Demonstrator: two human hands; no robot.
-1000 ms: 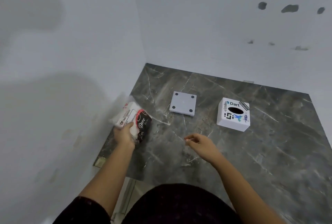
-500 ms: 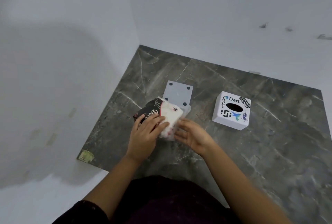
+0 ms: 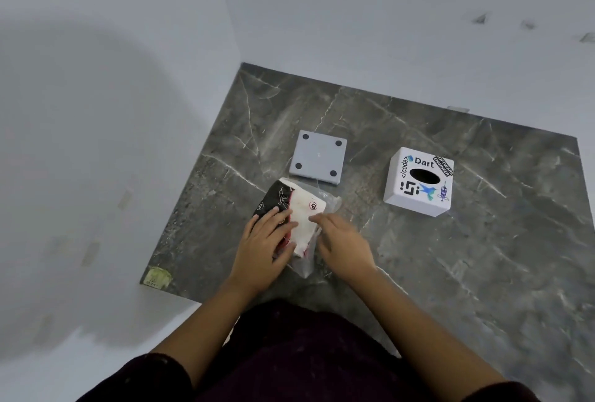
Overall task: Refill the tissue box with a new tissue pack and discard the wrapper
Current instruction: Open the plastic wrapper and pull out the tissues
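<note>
A wrapped tissue pack (image 3: 301, 211), black and white under clear plastic, lies on the dark marble counter (image 3: 450, 272) in front of me. My left hand (image 3: 265, 245) grips its left side over the black part. My right hand (image 3: 343, 244) rests against its right edge, fingers on the wrapper. The white cube tissue box (image 3: 418, 187) with stickers and an oval slot stands to the right, apart from both hands. Its grey base plate (image 3: 317, 157) with dark corner feet lies flat just beyond the pack.
White walls meet at the counter's far left corner. The counter's left edge runs close by my left arm, with a small yellowish sticker (image 3: 156, 276) at its near corner. Bare marble stretches to the right.
My left hand carried the pack from the counter's left edge to the middle, and my right hand came onto its right side. Since half a second ago both hands stay on it.
</note>
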